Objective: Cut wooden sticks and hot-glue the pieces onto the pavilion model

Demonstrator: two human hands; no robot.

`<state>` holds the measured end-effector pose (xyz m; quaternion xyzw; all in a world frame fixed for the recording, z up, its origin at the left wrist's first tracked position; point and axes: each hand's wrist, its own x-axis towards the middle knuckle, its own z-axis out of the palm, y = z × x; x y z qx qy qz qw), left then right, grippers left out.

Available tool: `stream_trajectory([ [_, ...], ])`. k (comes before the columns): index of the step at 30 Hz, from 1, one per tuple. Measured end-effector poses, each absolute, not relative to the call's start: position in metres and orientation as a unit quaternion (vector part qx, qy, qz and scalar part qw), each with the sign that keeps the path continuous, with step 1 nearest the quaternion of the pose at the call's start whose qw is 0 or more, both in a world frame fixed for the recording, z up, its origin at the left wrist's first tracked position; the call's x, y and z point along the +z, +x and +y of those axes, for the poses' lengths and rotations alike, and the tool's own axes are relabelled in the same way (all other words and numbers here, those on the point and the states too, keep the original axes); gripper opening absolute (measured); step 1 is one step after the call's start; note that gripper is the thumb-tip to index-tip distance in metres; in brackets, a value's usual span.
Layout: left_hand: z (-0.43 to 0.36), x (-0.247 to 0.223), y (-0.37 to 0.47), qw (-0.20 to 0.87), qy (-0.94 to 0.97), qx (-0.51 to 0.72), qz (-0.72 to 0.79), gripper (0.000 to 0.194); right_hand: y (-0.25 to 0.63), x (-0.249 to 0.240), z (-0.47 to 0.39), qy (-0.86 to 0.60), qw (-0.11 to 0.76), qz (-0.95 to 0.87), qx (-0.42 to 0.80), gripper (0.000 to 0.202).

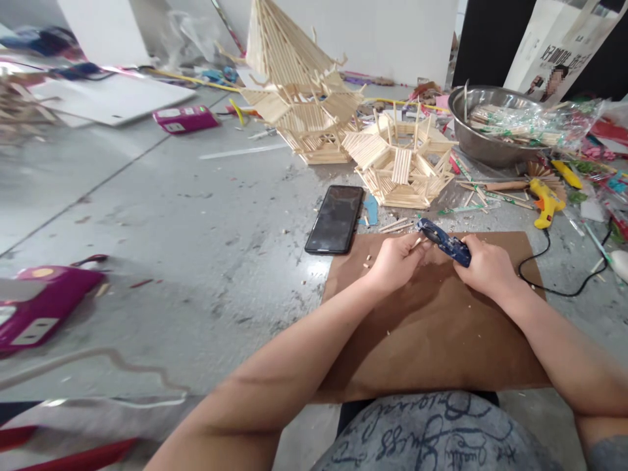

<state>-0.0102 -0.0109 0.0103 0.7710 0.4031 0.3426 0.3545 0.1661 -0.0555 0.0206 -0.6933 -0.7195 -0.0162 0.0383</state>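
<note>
My right hand is closed around a dark blue hand cutter with worn, speckled handles; its head points up and to the left. Close to that head, my left hand pinches a short pale wooden stick. Whether the cutter touches the stick is hard to make out. Both hands are over a brown sheet dotted with small wood bits. Just beyond them stands a partly built wooden stick model, with a taller tiered stick tower behind it.
A black phone lies left of the sheet. To the right are a yellow glue gun with a black cord and a steel bowl of wrapped sticks. Magenta power strips sit at the left. Stick scraps litter the grey surface.
</note>
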Motion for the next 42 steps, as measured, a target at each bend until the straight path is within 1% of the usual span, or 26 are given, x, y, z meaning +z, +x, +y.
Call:
stream_trajectory([
  [10,-0.011,0.01,-0.009,0.368,0.762,0.334,0.415,0.035,0.165,0.024,-0.053,-0.7,0.022,-0.714,-0.014,0.025],
  [13,-0.01,0.01,-0.009,0.382,0.757,0.325,0.42,0.036,0.166,0.024,-0.053,-0.71,0.013,-0.704,-0.011,0.024],
  [16,-0.007,0.007,-0.009,0.409,0.753,0.308,0.413,0.035,0.168,0.024,-0.053,-0.723,0.023,-0.69,-0.021,0.028],
  [19,-0.004,0.004,-0.009,0.485,0.717,0.314,0.389,0.034,0.177,0.023,-0.05,-0.739,0.044,-0.669,-0.061,0.038],
  [22,-0.003,0.004,-0.009,0.61,0.614,0.331,0.375,0.029,0.191,0.016,-0.043,-0.75,0.04,-0.654,-0.092,0.052],
  [24,-0.004,0.006,-0.008,0.683,0.534,0.346,0.359,0.028,0.199,0.009,-0.037,-0.752,0.032,-0.652,-0.097,0.061],
  [26,-0.005,0.008,-0.007,0.728,0.471,0.361,0.343,0.029,0.205,0.001,-0.033,-0.751,0.021,-0.654,-0.091,0.07],
  [28,-0.006,0.009,-0.006,0.75,0.431,0.377,0.33,0.029,0.208,-0.006,-0.03,-0.745,0.017,-0.661,-0.084,0.077],
  [30,-0.007,0.01,-0.005,0.761,0.406,0.395,0.317,0.029,0.208,-0.008,-0.03,-0.73,0.045,-0.676,-0.091,0.076],
  [32,-0.008,0.009,-0.004,0.767,0.389,0.408,0.307,0.028,0.204,-0.004,-0.033,-0.693,0.124,-0.704,-0.093,0.065],
  [34,-0.009,0.009,-0.002,0.765,0.376,0.425,0.304,0.027,0.195,0.002,-0.04,-0.639,0.229,-0.732,-0.05,0.047],
  [36,-0.011,0.008,0.0,0.762,0.366,0.442,0.301,0.026,0.182,0.007,-0.049,-0.587,0.306,-0.748,0.045,0.034],
  [39,-0.015,0.007,0.002,0.772,0.347,0.446,0.292,0.025,0.161,0.007,-0.06,-0.547,0.328,-0.744,0.2,0.026],
  [42,-0.019,0.006,0.005,0.787,0.344,0.435,0.272,0.025,0.148,0.003,-0.064,-0.547,0.335,-0.699,0.316,0.028],
])
